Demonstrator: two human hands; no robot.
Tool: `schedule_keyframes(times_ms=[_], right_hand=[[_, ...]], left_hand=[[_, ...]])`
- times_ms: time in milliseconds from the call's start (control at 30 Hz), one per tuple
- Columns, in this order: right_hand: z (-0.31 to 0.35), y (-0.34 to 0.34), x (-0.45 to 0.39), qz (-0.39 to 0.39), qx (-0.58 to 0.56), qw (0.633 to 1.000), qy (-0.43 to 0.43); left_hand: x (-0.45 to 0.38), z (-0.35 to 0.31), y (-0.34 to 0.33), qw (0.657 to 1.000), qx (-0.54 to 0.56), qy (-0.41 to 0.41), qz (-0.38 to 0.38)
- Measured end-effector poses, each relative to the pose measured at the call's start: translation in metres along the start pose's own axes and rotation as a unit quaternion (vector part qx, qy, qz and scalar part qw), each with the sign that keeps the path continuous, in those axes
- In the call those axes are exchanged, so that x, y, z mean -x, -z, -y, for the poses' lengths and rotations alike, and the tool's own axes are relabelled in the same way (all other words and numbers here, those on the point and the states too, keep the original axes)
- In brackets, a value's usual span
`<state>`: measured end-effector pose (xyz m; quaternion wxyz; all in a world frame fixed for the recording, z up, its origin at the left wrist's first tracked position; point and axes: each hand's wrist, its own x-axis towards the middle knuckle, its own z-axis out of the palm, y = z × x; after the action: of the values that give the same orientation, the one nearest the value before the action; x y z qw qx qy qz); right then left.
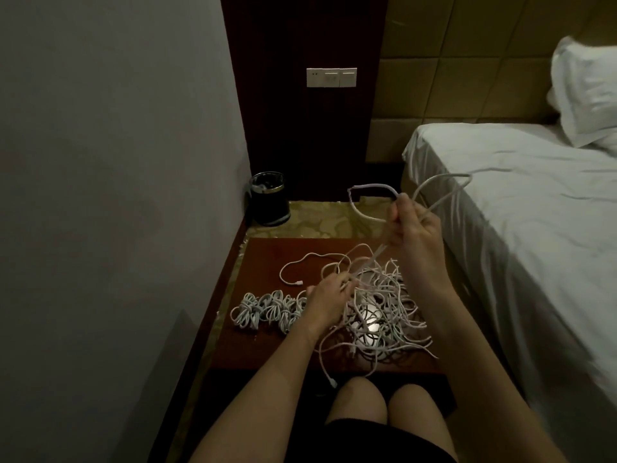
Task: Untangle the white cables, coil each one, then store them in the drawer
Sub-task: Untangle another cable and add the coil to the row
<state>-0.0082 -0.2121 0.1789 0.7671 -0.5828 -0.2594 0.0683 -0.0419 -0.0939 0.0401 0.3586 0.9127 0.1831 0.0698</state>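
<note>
1. Presently, right hand (412, 225): raised above the surface (267, 252), its grip clamped round a white cable (370, 218) that loops above the fist and runs taut down into the heap.
2. Left hand (329, 295): low at the heap's left edge, fingers curled in among the strands; it appears to pinch or pin them, though exactly which strand cannot be told.
3. Tangled cables (384, 309): a loose white heap on the middle and right of the surface, one plug end (333, 382) hanging over the near edge.
4. Coiled cables (267, 309): a row of finished bundles just left of the heap, touching one another, not yet stored.
5. Loose cable (293, 265): one strand curving clear of the heap at the back.
6. Step in hand, by judgement: drawing one cable free. Best done by holding the heap down with the left hand and lifting slowly, following the strand to each crossing instead of yanking, which would tighten knots or drag the bundles.
7. Drawer: not seen; it likely sits in the front, behind the knees (384, 399), which would have to move.
8. Surroundings: bed (500, 212) close on the right, bin (269, 198) on the floor behind, wall switches (331, 77) above.
9. Hindrance: dim light, and white strands hard to tell apart.
</note>
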Motion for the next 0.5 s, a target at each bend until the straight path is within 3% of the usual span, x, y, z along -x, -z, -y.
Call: schedule_keyframes(times_ms=[133,333,500], right_hand=[[0.008,0.022,-0.005,-0.040,0.007,0.999,0.006],[-0.027,0.056,-0.004,-0.028,0.224,0.974,0.019],[-0.057,0.055,0.001,-0.028,0.292,0.956,-0.021]], left_hand=[[-0.008,0.001,0.010,0.997,0.077,0.006,0.012],[-0.040,-0.044,0.043,0.961,0.251,0.001,-0.118],[-0.062,-0.076,0.058,0.943,0.303,-0.039,-0.130]])
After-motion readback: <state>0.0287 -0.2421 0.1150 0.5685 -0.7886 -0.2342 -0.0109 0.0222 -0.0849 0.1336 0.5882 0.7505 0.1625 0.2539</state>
